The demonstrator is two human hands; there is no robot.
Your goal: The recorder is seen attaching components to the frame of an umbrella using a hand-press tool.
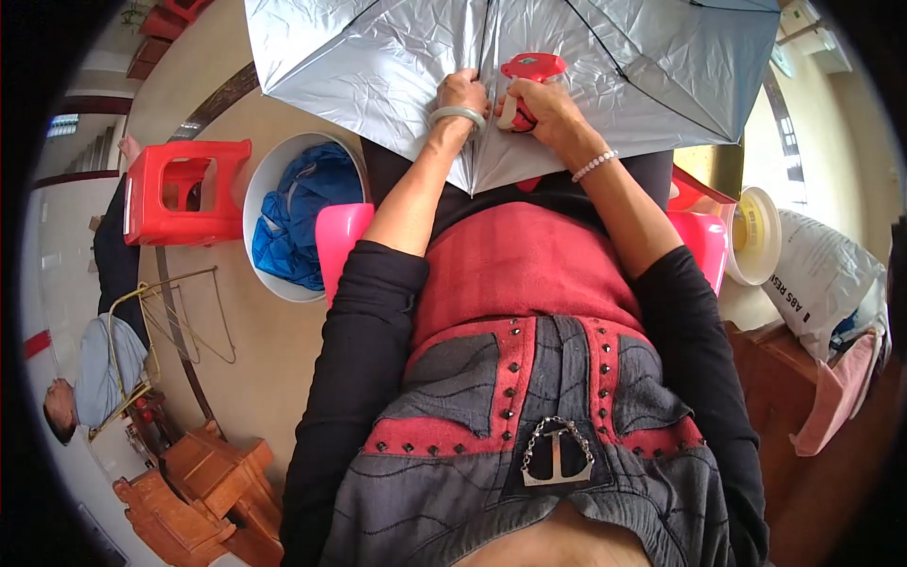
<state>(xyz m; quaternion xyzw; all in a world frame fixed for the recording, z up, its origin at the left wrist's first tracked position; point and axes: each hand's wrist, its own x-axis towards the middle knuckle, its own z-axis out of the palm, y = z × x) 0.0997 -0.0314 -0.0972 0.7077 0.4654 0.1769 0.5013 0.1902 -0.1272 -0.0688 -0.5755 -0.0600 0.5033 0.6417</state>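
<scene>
An opened umbrella [378, 71] spreads across my lap and beyond, its silver-coated side up and dark ribs running over it. My left hand [461, 94], with a pale bangle at the wrist, is closed with its fingertips pinching the silver fabric along a rib near the middle. Close to its right, my right hand [551, 111], wearing a beaded bracelet, is wrapped around a red hand tool [535, 66] with a rounded head. The tool's lower part is mostly covered by my fingers, so its exact kind cannot be made out.
Left of my legs stands a white bucket [253, 203] with blue fabric [307, 213], beside a red plastic stool [194, 151]. Wooden furniture [203, 482] and a seated person [111, 369] are farther left. At right are a white tub [763, 236], a white sack [817, 274] and a wooden surface [775, 387].
</scene>
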